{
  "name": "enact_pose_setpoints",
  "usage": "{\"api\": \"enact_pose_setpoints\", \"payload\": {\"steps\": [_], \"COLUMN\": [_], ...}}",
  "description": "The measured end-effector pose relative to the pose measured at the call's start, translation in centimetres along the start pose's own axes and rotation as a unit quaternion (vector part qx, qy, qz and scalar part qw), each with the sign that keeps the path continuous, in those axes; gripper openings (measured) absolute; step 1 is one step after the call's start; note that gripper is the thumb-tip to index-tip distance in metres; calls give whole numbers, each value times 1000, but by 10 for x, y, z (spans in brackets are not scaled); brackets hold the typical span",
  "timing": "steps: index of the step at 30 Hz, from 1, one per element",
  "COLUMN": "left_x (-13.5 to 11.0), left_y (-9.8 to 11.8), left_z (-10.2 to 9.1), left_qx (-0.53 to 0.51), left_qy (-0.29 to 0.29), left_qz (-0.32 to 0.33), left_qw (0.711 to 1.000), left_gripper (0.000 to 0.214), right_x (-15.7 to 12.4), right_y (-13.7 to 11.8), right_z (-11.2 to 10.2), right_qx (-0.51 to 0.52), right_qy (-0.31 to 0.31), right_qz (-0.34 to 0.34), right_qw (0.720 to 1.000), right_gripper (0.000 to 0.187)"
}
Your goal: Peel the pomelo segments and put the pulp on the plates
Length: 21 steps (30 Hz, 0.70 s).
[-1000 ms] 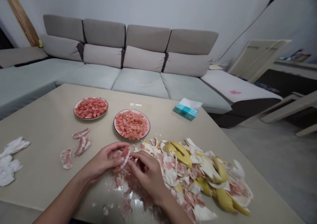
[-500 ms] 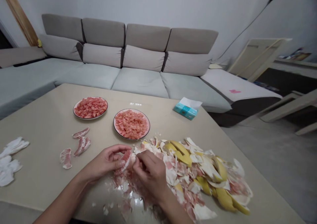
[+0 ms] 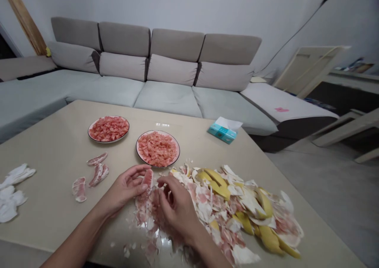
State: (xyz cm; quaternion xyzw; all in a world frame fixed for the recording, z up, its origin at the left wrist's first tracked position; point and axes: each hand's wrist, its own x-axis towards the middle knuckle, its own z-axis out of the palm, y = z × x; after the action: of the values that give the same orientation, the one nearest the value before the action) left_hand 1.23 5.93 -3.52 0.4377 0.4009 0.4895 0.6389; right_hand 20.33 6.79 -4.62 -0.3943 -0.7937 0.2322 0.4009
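My left hand (image 3: 128, 187) is closed on a pink pomelo segment (image 3: 148, 178), pinched between thumb and fingers with its flesh partly bared. Just right of the segment is my right hand (image 3: 176, 207), its fingers curved and thumb apart from them, with nothing visible between. Below and between both hands lie scraps of pale membrane (image 3: 143, 212). Several more pomelo segments (image 3: 96, 175) rest on the table to the left of my left hand. Beyond the hands stands a plate (image 3: 136, 151) heaped with peeled pomelo flesh (image 3: 158, 147).
A second plate (image 3: 108, 141) of pink flesh stands farther left. Yellow peel (image 3: 216, 185) and white pith spread over the table's right side. A blue tissue pack (image 3: 223, 132) lies at the back right, crumpled tissues (image 3: 12, 199) at the left edge. A sofa (image 3: 166, 96) borders the far side.
My right hand has come slightly away from the segment, and its fingers have parted. The segment in my left hand has turned more upright, showing its pink face.
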Motion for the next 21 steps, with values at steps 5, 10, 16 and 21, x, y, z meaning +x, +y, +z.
{"api": "enact_pose_setpoints", "payload": {"steps": [5, 10, 16, 21], "left_x": [-1, -3, -3, -3], "left_y": [-1, -1, -6, -6], "left_z": [6, 16, 21, 24], "left_qx": [39, 105, 98, 56], "left_qy": [39, 66, 72, 84], "left_qz": [26, 32, 20, 16], "left_qw": [998, 992, 992, 995], "left_gripper": [41, 39, 41, 41], "right_x": [4, 2, -1, 1], "right_y": [1, 2, 4, 2], "right_z": [2, 6, 9, 6], "right_qx": [66, 89, 29, 25], "right_qy": [35, 38, 51, 68], "right_qz": [13, 12, 10, 20], "right_qw": [997, 995, 998, 997], "right_gripper": [13, 17, 15, 14]}}
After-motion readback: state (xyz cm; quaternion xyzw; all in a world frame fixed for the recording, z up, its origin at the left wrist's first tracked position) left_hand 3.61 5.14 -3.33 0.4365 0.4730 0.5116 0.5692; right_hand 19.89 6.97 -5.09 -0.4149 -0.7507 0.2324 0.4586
